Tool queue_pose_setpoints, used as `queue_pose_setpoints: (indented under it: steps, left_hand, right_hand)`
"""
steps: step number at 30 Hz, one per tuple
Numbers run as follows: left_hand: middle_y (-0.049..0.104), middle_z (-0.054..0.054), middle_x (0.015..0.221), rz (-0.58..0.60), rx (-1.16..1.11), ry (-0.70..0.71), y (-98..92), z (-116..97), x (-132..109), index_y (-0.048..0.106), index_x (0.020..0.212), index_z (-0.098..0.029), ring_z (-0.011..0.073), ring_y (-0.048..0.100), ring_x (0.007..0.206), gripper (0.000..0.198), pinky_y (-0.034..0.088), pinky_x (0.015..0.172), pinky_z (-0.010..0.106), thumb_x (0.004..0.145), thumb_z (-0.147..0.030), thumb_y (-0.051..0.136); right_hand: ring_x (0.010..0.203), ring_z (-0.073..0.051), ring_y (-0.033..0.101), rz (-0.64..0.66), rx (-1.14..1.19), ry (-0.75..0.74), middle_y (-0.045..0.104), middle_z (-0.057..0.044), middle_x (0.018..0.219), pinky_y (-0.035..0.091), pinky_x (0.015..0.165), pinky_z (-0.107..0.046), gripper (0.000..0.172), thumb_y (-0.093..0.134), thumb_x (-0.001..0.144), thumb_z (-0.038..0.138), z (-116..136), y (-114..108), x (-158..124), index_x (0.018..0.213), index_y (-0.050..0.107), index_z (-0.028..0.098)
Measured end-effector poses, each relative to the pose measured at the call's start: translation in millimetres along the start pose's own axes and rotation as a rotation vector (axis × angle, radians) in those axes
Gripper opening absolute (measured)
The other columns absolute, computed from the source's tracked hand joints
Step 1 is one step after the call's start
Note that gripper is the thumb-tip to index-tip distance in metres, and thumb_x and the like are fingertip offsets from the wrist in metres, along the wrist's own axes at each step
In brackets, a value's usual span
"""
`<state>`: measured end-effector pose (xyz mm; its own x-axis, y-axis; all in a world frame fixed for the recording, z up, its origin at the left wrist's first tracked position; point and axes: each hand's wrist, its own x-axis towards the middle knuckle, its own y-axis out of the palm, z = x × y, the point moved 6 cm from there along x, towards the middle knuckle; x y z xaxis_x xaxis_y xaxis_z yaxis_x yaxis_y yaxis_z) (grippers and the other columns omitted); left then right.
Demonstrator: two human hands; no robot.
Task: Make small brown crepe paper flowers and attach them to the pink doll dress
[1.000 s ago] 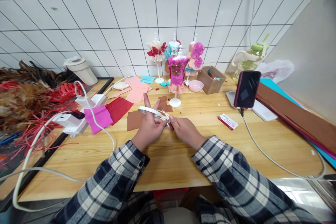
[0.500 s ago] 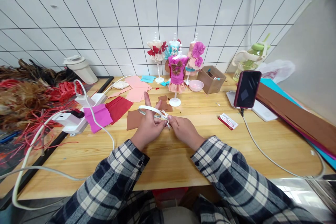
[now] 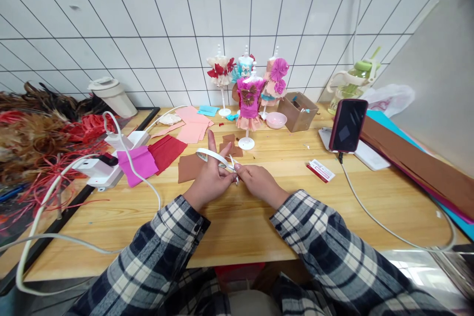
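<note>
My left hand [image 3: 211, 180] has a narrow roll of white tape [image 3: 212, 153] looped over its fingers, with the index finger sticking up through the ring. Its thumb and a finger pinch close to thin white strips [image 3: 232, 162] that stand out between the two hands. From the right, my right hand [image 3: 259, 182] pinches the same strips at its fingertips, which nearly touch my left thumb. Whether the strips are the tape's loose end is too small to tell. Brown paper [image 3: 189, 168] lies just behind my left hand.
A mini dress form [image 3: 249, 103] in magenta stands ahead, several others behind it. Beside them are a pink bowl [image 3: 276, 119] and a cardboard box [image 3: 298, 112]. At left lie coloured papers [image 3: 166, 153] and a power strip [image 3: 111, 170]; at right, a propped phone [image 3: 348, 126] with its cable.
Both hands stay together at almost the same spot. The tape roll and white strips have shifted very slightly between my fingers.
</note>
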<state>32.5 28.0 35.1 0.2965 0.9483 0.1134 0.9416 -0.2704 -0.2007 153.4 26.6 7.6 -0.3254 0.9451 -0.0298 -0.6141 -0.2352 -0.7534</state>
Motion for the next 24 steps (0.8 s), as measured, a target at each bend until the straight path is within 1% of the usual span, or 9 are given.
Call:
queue_pose_setpoints:
  steps: [4,9,11,13,16,19,22,23,24]
  left_hand:
    - [0.04,0.022,0.142,-0.014,-0.029,-0.022,-0.1,0.2,0.1,-0.022,0.142,-0.033,0.008,0.065,0.058,0.115,0.056,0.057,0.023,0.072,-0.012,0.067]
    - [0.039,0.021,0.143,-0.013,-0.014,-0.015,-3.2,2.6,0.9,-0.017,0.144,-0.034,0.009,0.066,0.061,0.114,0.056,0.059,0.025,0.071,-0.017,0.069]
    - [0.041,0.019,0.141,-0.013,-0.011,0.001,-5.4,3.0,2.0,-0.01,0.146,-0.033,0.0097,0.066,0.066,0.108,0.055,0.064,0.025,0.072,-0.022,0.069]
    - [0.049,0.016,0.136,-0.038,-0.018,0.024,-8.3,2.5,3.7,0.003,0.147,-0.028,0.0108,0.065,0.074,0.094,0.054,0.067,0.025,0.077,-0.029,0.066]
    - [0.064,0.014,0.117,-0.115,-0.026,0.043,-13.6,2.3,6.8,0.031,0.141,-0.019,0.0143,0.064,0.082,0.067,0.049,0.064,0.022,0.083,-0.039,0.058]
    - [0.071,0.013,0.098,-0.227,-0.016,0.024,-24.5,4.1,9.5,0.056,0.117,-0.012,0.0155,0.063,0.076,0.048,0.045,0.059,0.022,0.082,-0.044,0.058]
    - [0.072,0.011,0.094,-0.423,0.001,0.037,-47.6,2.2,8.9,0.064,0.098,-0.012,0.0134,0.061,0.069,0.037,0.045,0.059,0.022,0.079,-0.044,0.061]
    - [0.072,0.011,0.094,-0.47,0.011,0.061,-54.8,-0.2,8.1,0.066,0.095,-0.012,0.0135,0.061,0.071,0.035,0.045,0.061,0.022,0.079,-0.043,0.061]
    - [0.072,0.01,0.093,-0.475,0.026,0.081,-59.0,-2.6,8.0,0.067,0.093,-0.012,0.0142,0.062,0.074,0.033,0.046,0.064,0.023,0.079,-0.041,0.062]
  right_hand:
    - [0.072,-0.014,0.059,0.025,0.035,0.001,0.068,-0.004,0.078,0.034,0.062,-0.022,0.062,0.017,0.096,0.054,-1.9,0.4,1.7,0.08,0.067,0.02]
    - [0.068,-0.014,0.057,-0.006,0.035,0.038,0.067,-0.003,0.074,0.032,0.06,-0.022,0.064,0.018,0.094,0.058,-5.4,-1.8,2.0,0.08,0.067,0.02]
    - [0.067,-0.014,0.055,-0.029,0.02,0.045,0.066,-0.003,0.074,0.031,0.058,-0.022,0.063,0.018,0.094,0.058,-5.9,-3.5,2.2,0.081,0.067,0.02]
    - [0.065,-0.014,0.054,-0.045,0.01,0.034,0.065,-0.003,0.073,0.03,0.057,-0.022,0.062,0.018,0.095,0.057,-5.0,-4.7,2.4,0.081,0.066,0.02]
    - [0.062,-0.012,0.052,-0.036,0.029,-0.029,0.062,-0.002,0.069,0.03,0.057,-0.022,0.062,0.015,0.096,0.053,-0.3,-4.3,2.0,0.077,0.063,0.019]
    - [0.063,-0.012,0.053,-0.01,0.029,-0.083,0.062,-0.001,0.068,0.031,0.06,-0.022,0.062,0.013,0.098,0.048,3.6,-4.6,0.1,0.072,0.061,0.018]
    - [0.071,-0.013,0.057,0.004,-0.039,-0.118,0.066,-0.002,0.074,0.033,0.065,-0.022,0.053,0.023,0.098,0.046,5.6,-8.7,-2.8,0.076,0.063,0.019]
    - [0.073,-0.013,0.057,-0.011,-0.056,-0.13,0.066,-0.002,0.077,0.033,0.065,-0.022,0.049,0.025,0.098,0.045,6.1,-12.1,-3.7,0.082,0.063,0.02]
    - [0.074,-0.014,0.058,-0.045,-0.067,-0.133,0.067,-0.002,0.079,0.033,0.065,-0.022,0.046,0.025,0.098,0.045,6.2,-16.9,-4.5,0.088,0.063,0.02]
